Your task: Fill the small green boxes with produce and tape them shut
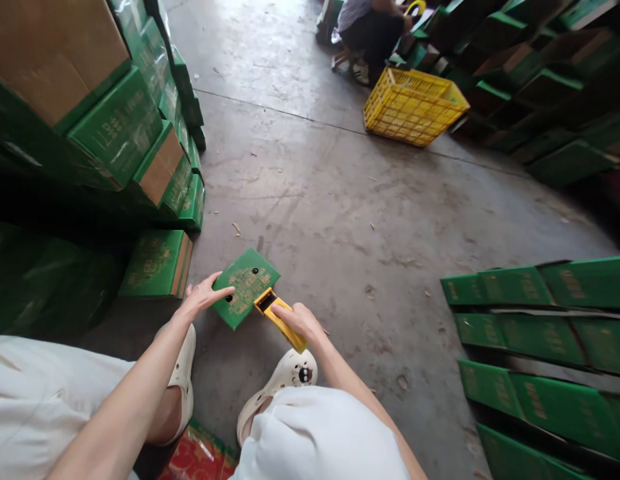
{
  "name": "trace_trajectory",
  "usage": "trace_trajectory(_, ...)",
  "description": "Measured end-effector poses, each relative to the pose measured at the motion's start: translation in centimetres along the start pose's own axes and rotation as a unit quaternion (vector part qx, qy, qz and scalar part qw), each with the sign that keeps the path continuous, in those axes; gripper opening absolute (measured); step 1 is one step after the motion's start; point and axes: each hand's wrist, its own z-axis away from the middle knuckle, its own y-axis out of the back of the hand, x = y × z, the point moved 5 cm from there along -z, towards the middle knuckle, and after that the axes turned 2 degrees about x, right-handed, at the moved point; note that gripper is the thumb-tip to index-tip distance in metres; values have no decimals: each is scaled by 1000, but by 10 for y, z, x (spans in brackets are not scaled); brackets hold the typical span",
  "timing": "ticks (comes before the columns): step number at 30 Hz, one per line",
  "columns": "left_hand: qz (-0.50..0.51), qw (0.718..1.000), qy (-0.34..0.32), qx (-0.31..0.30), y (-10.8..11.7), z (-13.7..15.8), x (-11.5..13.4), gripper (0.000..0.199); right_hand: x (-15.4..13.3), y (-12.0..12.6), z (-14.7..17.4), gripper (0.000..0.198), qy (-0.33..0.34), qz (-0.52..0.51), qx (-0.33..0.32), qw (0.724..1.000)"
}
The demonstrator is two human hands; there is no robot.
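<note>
A green cardboard box (246,283) with gold print and two dark round holes is just ahead of my feet. My left hand (206,295) grips its left end, thumb across the top face near one hole; the other fingers are partly hidden. In my right hand (301,321) is a yellow hand tool with a black inset (280,322); I cannot make out its exact kind. The tool's front end meets the right edge of the box. My fingers wrap round its body.
Stacked green cartons (117,127) rise on the left, with a lower green carton (155,265) beside my left hand. Rows of green boxes (550,333) stand at right. Farther off are a yellow crate (415,107) and a crouching person (370,30). A red-and-green package (193,457) lies between my feet.
</note>
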Motion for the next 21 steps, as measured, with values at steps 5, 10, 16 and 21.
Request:
trace_trajectory(5,-14,997,-7,80,-1,-13,26,76,-17,-3,-15,57,18,-11,-17,1000)
trace_trajectory(10,-67,992,-11,108,-17,-23,60,108,-15,2,-16,58,27,4,-31,999)
trace_trajectory(16,-67,994,7,88,-20,-27,61,110,-11,8,-13,58,48,12,-41,998)
trace_trajectory(21,-67,995,8,70,-16,-27,65,110,-2,14,-12,56,28,35,-30,999)
